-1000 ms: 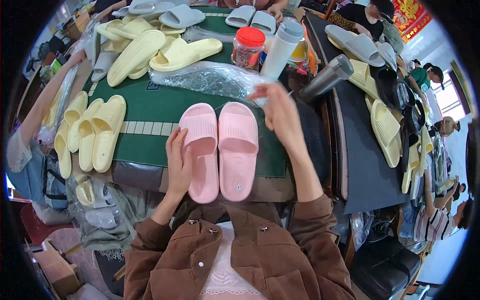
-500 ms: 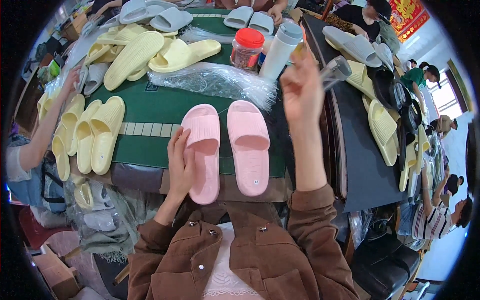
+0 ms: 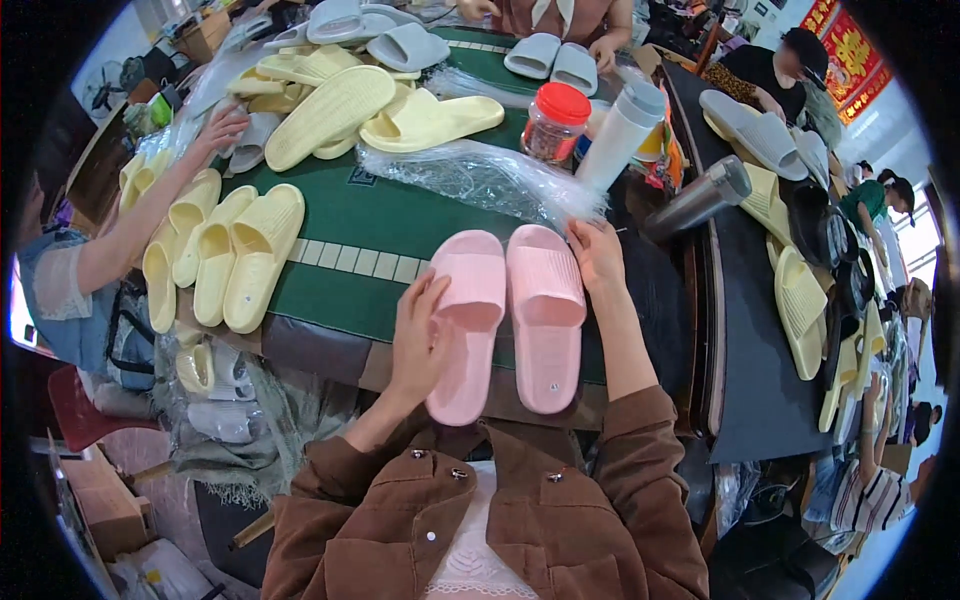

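Note:
A pair of pink ridged slide slippers lies side by side in front of me, toes pointing away: the left pink slipper (image 3: 465, 345) and the right pink slipper (image 3: 547, 340), which has a small white sticker at its heel. My left hand (image 3: 420, 335) holds the outer side of the left slipper, its fingers at the strap's edge. Just past the right slipper's toe, the fingertips of my right hand (image 3: 600, 260) pinch together at the near end of a stack of clear plastic (image 3: 470, 185). How much plastic they hold cannot be made out.
Yellow slippers (image 3: 265, 255) stand at the left of the green mat (image 3: 340, 285), with more piled behind. A red-lidded jar (image 3: 555, 122), a white bottle (image 3: 622, 135) and a steel tumbler (image 3: 700, 198) stand at right. A co-worker's arm (image 3: 140, 220) reaches in from the left.
My right hand has come down and in from above the bottle to the plastic's near end. My left hand stays on the left slipper. The whole view has shifted, and the tumbler now shows fully.

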A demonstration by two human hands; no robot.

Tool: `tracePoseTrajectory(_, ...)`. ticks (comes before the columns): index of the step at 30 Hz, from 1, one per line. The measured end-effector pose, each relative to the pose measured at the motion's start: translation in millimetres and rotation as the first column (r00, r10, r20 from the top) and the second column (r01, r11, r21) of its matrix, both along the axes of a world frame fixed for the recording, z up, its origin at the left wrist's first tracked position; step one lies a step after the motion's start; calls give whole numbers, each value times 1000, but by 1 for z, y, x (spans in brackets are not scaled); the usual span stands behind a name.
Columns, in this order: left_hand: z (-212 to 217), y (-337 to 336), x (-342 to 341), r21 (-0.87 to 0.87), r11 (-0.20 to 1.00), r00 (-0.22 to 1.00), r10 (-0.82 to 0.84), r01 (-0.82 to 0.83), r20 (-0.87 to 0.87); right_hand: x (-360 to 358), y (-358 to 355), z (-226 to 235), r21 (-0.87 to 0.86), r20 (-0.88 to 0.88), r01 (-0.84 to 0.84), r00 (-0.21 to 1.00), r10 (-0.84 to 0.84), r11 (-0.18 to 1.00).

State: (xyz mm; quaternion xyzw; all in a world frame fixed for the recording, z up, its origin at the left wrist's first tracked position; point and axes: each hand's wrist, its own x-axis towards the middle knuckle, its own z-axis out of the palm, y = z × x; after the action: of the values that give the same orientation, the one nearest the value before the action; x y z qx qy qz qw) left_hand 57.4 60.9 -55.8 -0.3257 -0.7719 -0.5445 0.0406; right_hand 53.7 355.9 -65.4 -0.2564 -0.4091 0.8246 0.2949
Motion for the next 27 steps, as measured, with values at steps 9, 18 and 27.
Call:
tracePoseTrajectory(9,-3,7,4,65,997,997,-40,36,65,7,-30,42,127,-81,-31,996,42,991)
tracePoseTrajectory(18,-2,9,5,97,993,994,-69,61,88,29,-44,32,88,-195,200,964,-180,976)
tracePoseTrajectory(27,2,9,-1,104,994,991,-53,41,120,40,-51,31,355,-203,83,979,-10,931)
